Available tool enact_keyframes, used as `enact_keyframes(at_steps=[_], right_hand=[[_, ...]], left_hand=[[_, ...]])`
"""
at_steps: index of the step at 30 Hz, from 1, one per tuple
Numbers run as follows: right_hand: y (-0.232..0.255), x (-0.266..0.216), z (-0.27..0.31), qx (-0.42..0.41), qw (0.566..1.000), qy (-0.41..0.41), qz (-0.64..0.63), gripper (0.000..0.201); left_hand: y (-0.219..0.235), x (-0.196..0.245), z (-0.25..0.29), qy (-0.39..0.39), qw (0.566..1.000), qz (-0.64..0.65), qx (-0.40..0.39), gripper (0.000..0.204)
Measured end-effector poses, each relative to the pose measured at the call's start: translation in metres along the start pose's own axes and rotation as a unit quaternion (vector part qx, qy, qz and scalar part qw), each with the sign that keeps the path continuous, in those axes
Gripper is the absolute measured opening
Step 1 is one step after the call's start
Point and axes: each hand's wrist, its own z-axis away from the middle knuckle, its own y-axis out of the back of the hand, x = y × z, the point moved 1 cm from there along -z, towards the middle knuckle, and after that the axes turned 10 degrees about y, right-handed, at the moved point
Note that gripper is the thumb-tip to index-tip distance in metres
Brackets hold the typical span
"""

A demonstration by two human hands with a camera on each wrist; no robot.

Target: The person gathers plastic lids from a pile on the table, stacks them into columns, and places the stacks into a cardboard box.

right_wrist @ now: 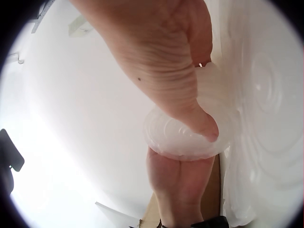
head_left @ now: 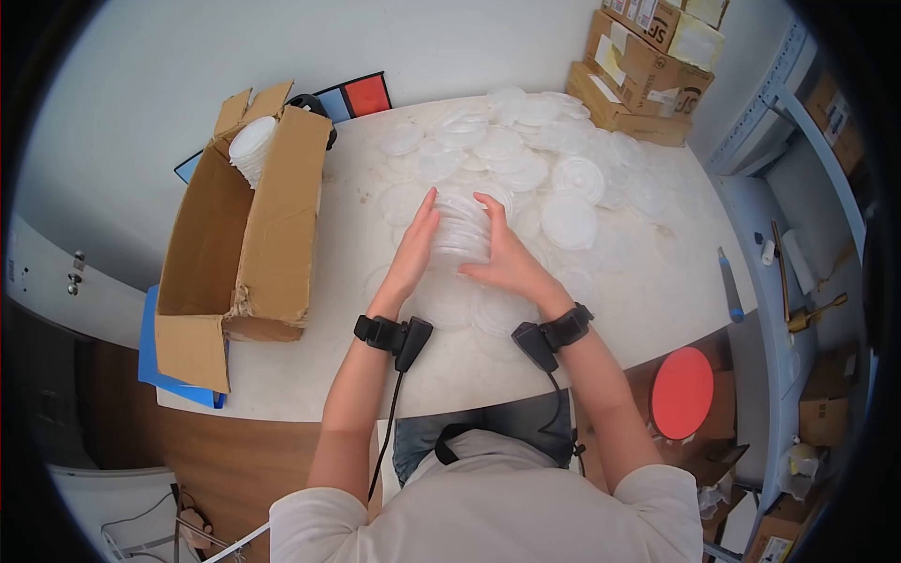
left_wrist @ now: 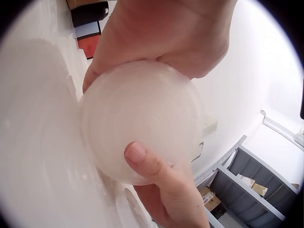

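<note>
Both hands are at a stack of clear plastic lids [head_left: 460, 230], standing on edge close over the table. My right hand [head_left: 511, 258] grips the stack, its thumb across the near face and its fingers towards the far end. Against the opposite edge lies my left hand [head_left: 413, 255], palm to the rims and fingers nearly straight. The left wrist view shows the round face of the nearest lid [left_wrist: 142, 109] with the right thumb pressed on it. In the right wrist view, the left palm [right_wrist: 180, 173] supports the rims from the other side.
Loose clear lids [head_left: 570, 220] spread over the white table [head_left: 352, 244], mostly beyond the hands. An open cardboard box [head_left: 272, 216] on the left holds a stack of lids [head_left: 251, 145]. Cartons [head_left: 648, 75] stand at the back right; a blue-handled tool [head_left: 730, 286] lies near the right edge.
</note>
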Motion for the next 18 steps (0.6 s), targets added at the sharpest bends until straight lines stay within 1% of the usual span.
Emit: enact_keyframes(at_steps=[1,3,4,6,8,9,10,11,12,13,15,16,17,18], right_hand=[[0.001,0.0,-0.001,0.0,1.0,0.0,0.0,0.09],[0.005,0.002,-0.004,0.031,0.998,-0.026,-0.054,0.081],[0.005,0.003,-0.004,0.032,0.998,-0.025,-0.054,0.081],[0.006,0.004,-0.004,0.176,0.982,0.067,0.006,0.075],[0.002,0.0,-0.004,0.183,0.98,0.074,-0.002,0.075],[0.001,-0.003,-0.003,0.194,0.978,0.078,-0.007,0.075],[0.0,-0.006,-0.003,0.194,0.978,0.078,-0.007,0.075],[-0.001,-0.01,-0.004,0.14,0.981,0.132,0.023,0.075],[0.0,-0.014,-0.003,0.085,0.978,0.185,0.054,0.075],[0.003,-0.018,0.0,0.085,0.978,0.183,0.056,0.075],[0.009,-0.028,0.001,0.033,0.981,0.188,0.04,0.072],[0.011,-0.028,0.001,0.032,0.981,0.188,0.039,0.072],[0.014,-0.027,0.002,0.017,0.983,0.178,0.041,0.071],[0.015,-0.026,0.002,0.002,0.985,0.166,0.042,0.07]], left_hand=[[0.001,0.0,0.0,-0.005,1.0,0.021,-0.005,0.059],[0.0,0.001,0.0,-0.012,0.999,0.041,-0.009,0.06],[-0.003,0.005,0.003,-0.002,0.998,0.062,-0.002,0.064],[-0.013,0.011,0.013,0.019,0.994,0.105,0.017,0.076],[-0.021,0.013,0.021,0.04,0.988,0.147,0.039,0.091],[-0.028,0.01,0.022,0.04,0.987,0.147,0.041,0.091],[-0.036,0.01,0.023,0.007,0.983,0.185,-0.002,0.095],[-0.042,0.011,0.024,-0.027,0.973,0.224,-0.047,0.1],[-0.042,0.014,0.023,-0.02,0.96,0.279,-0.02,0.098],[-0.037,0.012,0.02,-0.019,0.959,0.28,-0.022,0.098],[-0.02,0.006,0.016,0.044,0.949,0.294,-0.102,0.093],[-0.016,0.003,0.017,0.066,0.939,0.32,-0.106,0.084],[-0.009,0.0,0.016,0.067,0.939,0.321,-0.103,0.084],[-0.002,-0.006,0.016,0.087,0.935,0.315,-0.139,0.079]])
